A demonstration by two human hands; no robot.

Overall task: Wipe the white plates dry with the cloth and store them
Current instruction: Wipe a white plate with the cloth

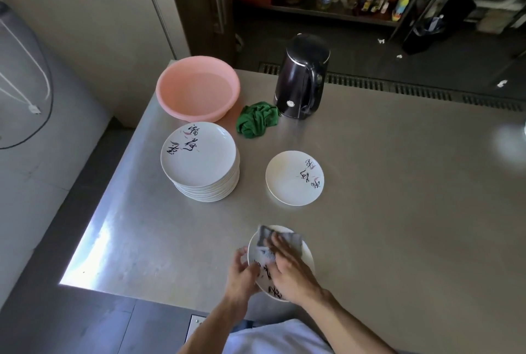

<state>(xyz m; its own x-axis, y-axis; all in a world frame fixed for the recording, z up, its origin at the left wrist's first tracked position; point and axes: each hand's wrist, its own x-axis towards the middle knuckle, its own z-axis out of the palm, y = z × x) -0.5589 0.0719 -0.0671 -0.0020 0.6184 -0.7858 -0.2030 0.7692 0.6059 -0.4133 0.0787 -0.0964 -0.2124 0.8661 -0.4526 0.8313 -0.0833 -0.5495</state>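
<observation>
Near the table's front edge I hold a white plate with black calligraphy (308, 254). My left hand (242, 274) grips its left rim. My right hand (287, 265) presses a grey cloth (290, 238) flat onto the plate's face, covering much of it. A tall stack of the same white plates (199, 160) stands to the left of centre. One single white plate (294, 178) lies alone to the right of the stack.
A pink basin (197, 87) sits at the back left of the steel table (398, 211), a crumpled green cloth (256, 123) beside it, and a black electric kettle (301, 77) behind that. Shelves with bottles stand beyond the table.
</observation>
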